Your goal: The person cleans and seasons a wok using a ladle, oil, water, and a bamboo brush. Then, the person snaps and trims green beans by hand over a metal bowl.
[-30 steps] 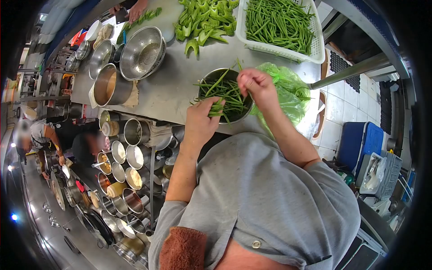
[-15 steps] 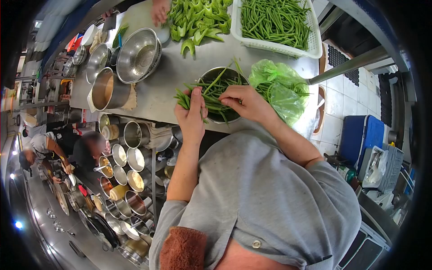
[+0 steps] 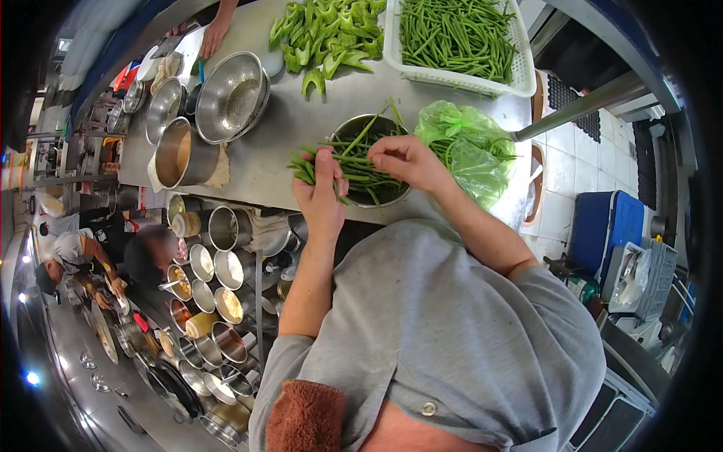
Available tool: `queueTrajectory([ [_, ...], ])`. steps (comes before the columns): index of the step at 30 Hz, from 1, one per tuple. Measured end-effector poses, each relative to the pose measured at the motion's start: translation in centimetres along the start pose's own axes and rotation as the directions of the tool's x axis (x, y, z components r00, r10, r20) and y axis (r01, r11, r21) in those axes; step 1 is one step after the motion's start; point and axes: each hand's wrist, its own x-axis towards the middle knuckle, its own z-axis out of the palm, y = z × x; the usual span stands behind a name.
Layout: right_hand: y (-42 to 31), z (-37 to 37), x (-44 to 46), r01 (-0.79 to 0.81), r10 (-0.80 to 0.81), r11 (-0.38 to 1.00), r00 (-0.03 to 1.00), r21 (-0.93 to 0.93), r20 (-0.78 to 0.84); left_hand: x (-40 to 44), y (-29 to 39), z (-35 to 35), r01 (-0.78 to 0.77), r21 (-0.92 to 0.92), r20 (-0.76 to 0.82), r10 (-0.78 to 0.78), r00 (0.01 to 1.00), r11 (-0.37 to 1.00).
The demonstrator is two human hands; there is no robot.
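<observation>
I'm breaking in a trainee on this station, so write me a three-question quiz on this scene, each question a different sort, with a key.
1. Short answer: which hand has its fingers wrapped around the bunch of green beans?
2. True or false: the metal bowl is empty.
3. Fill in the blank: as the wearer of the camera sees it, the green plastic bag lies to the ____ of the metal bowl.

Key:
1. The left hand.
2. False; other beans lie in it.
3. Right.
</observation>
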Motion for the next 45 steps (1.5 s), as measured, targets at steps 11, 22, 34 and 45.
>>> queueTrajectory([
  [11, 0.2, -0.7, -0.3, 0.301, -0.261, 0.263, 0.937, -0.917, 0.232, 0.1, 2.0, -1.4, -0.003, -0.019, 0.026, 0.004, 1.0, 1.0],
  [22, -2.5, -0.3, -1.0, 0.127, -0.225, 0.346, 0.973, -0.93, 0.049, -0.2, 1.5, -1.8, 0.174, 0.354, 0.153, -0.241, 0.958, 0.919],
  [34, -4.3, -0.2, -1.6, 0.321, -0.335, 0.694, 0.936, -0.644, 0.105, -0.1, -0.6, -0.4, -0.305, 0.767, 0.41, -0.067, 0.909, 0.564],
  [45, -4.1, -1.5, -2.1, 0.335, -0.307, 0.519, 0.932, -0.786, 0.194, 0.1, -1.4, -1.3, -0.415, 0.775, 0.48, -0.018, 0.877, 0.477],
])
